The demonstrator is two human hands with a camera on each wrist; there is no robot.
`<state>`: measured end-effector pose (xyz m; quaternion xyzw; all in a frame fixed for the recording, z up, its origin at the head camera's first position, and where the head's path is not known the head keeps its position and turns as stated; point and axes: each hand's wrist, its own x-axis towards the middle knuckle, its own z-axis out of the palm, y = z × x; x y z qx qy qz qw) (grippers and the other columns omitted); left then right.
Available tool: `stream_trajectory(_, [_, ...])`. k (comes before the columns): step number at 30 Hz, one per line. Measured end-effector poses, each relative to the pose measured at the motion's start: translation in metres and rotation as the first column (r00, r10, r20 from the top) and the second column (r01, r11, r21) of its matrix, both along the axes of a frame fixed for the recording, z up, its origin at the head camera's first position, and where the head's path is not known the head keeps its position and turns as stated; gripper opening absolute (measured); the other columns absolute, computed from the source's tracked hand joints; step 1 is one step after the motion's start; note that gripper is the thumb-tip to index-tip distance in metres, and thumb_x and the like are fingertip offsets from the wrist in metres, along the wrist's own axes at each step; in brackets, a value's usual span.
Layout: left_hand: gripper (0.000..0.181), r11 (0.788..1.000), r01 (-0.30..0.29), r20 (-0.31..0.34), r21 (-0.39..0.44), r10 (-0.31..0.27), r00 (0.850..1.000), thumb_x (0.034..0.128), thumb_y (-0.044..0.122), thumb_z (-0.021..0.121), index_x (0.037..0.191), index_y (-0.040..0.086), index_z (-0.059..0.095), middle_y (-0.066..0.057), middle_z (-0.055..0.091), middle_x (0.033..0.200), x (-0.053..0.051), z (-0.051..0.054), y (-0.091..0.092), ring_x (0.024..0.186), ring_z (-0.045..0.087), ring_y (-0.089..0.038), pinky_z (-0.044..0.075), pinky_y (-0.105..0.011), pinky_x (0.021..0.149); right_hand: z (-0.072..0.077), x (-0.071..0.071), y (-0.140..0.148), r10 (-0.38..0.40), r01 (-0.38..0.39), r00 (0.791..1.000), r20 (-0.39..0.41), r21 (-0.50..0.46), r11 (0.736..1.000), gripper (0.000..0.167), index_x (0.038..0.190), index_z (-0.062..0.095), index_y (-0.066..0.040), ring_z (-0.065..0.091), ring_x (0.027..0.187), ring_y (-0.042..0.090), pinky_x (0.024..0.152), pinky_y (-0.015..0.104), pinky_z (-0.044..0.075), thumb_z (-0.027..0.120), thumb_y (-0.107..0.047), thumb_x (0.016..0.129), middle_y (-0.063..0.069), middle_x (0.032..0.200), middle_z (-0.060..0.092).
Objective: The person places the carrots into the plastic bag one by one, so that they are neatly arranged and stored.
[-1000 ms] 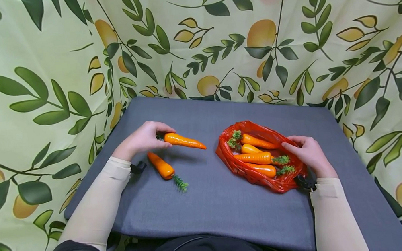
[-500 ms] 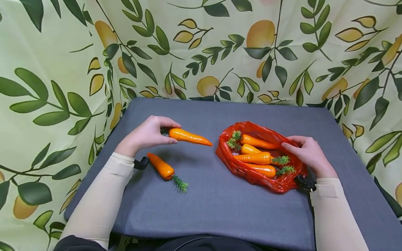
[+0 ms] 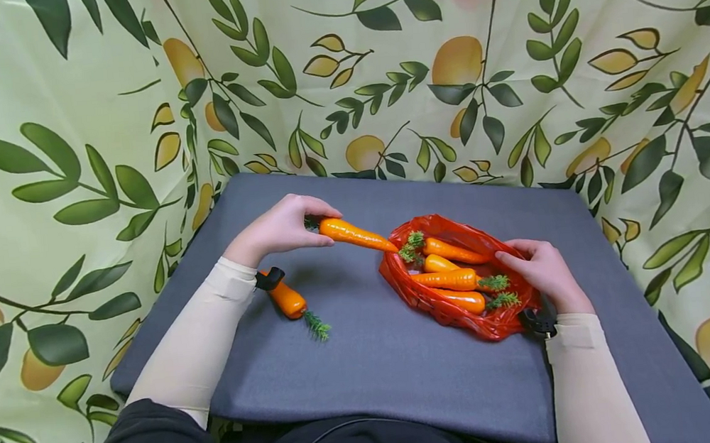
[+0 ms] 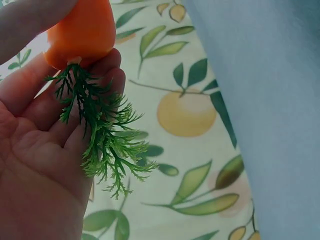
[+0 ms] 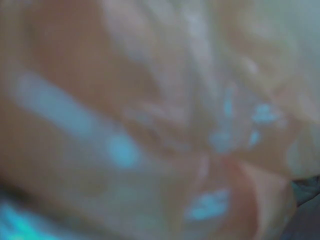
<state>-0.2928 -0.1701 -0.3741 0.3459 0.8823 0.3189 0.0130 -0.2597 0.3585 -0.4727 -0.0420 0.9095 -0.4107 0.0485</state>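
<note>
My left hand (image 3: 288, 226) pinches a toy carrot (image 3: 356, 234) by its thick end, above the table. The carrot's tip points right and reaches the near-left rim of the red plastic bag (image 3: 399, 283) in the head view; whether it touches cannot be told. In the left wrist view the carrot's green top (image 4: 107, 130) hangs over the palm. Several carrots (image 3: 453, 280) lie inside the bag, which sits with its mouth spread. My right hand (image 3: 546, 271) grips the bag's right rim. The right wrist view is filled by blurred, shiny plastic.
Another carrot (image 3: 287, 301) lies on the grey table (image 3: 369, 370) below my left wrist, its green top toward the front. A black wrist strap (image 3: 269, 278) partly covers it. Leaf-and-fruit patterned cloth (image 3: 379, 69) hangs behind and beside the table.
My left hand has moved right and slightly up with its carrot, bringing the tip to the bag's edge. The right hand and the bag have stayed nearly still.
</note>
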Motion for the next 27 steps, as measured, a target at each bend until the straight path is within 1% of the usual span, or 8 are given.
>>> stream_trajectory(6, [0.043, 0.999, 0.039, -0.02, -0.009, -0.039, 0.999, 0.0921, 0.021, 0.093, 0.133, 0.015, 0.082, -0.001, 0.08, 0.126, -0.004, 0.005, 0.019, 0.112, 0.071, -0.019, 0.06, -0.043, 0.103, 0.001, 0.002, 0.0, 0.001, -0.001, 1.0, -0.009, 0.004, 1.0, 0.063, 0.147, 0.069, -0.004, 0.067, 0.106, 0.019, 0.079, 0.022, 0.064, 0.066, -0.054, 0.11, 0.025, 0.139, 0.073])
stream_trajectory(14, [0.042, 0.996, 0.087, -0.018, -0.014, -0.087, 0.996, 0.093, 0.021, 0.092, 0.133, 0.014, 0.082, -0.002, 0.08, 0.128, -0.009, 0.011, 0.047, 0.111, 0.071, -0.018, 0.061, -0.039, 0.103, 0.0, 0.003, -0.002, 0.005, -0.005, 1.0, -0.008, 0.011, 1.0, 0.063, 0.147, 0.07, -0.004, 0.066, 0.11, 0.023, 0.082, 0.019, 0.061, 0.066, -0.055, 0.11, 0.024, 0.138, 0.074])
stream_trajectory(21, [0.043, 0.989, 0.144, -0.042, -0.014, -0.145, 0.989, 0.0934, 0.021, 0.092, 0.134, 0.012, 0.081, 0.0, 0.08, 0.126, -0.013, 0.017, 0.069, 0.109, 0.072, -0.014, 0.062, -0.033, 0.099, 0.001, 0.003, -0.001, 0.005, -0.005, 1.0, -0.014, 0.007, 1.0, 0.061, 0.145, 0.071, -0.005, 0.067, 0.107, 0.02, 0.081, 0.021, 0.062, 0.066, -0.054, 0.11, 0.023, 0.136, 0.075])
stream_trajectory(24, [0.043, 0.986, 0.167, -0.056, -0.024, -0.169, 0.984, 0.0937, 0.02, 0.092, 0.135, 0.012, 0.081, -0.001, 0.08, 0.126, -0.015, 0.02, 0.079, 0.108, 0.071, -0.014, 0.061, -0.032, 0.099, 0.001, 0.002, -0.001, 0.002, -0.002, 1.0, -0.011, 0.004, 1.0, 0.061, 0.146, 0.071, -0.005, 0.067, 0.108, 0.021, 0.081, 0.021, 0.062, 0.066, -0.055, 0.11, 0.022, 0.137, 0.075])
stream_trajectory(27, [0.043, 0.982, 0.182, -0.06, -0.039, -0.184, 0.981, 0.0942, 0.02, 0.091, 0.135, 0.012, 0.081, -0.001, 0.081, 0.126, -0.016, 0.02, 0.087, 0.108, 0.071, -0.013, 0.061, -0.031, 0.1, 0.0, 0.0, 0.0, 0.0, 0.0, 1.0, -0.006, 0.0, 1.0, 0.062, 0.146, 0.071, -0.006, 0.067, 0.11, 0.023, 0.081, 0.022, 0.063, 0.067, -0.056, 0.109, 0.022, 0.138, 0.075])
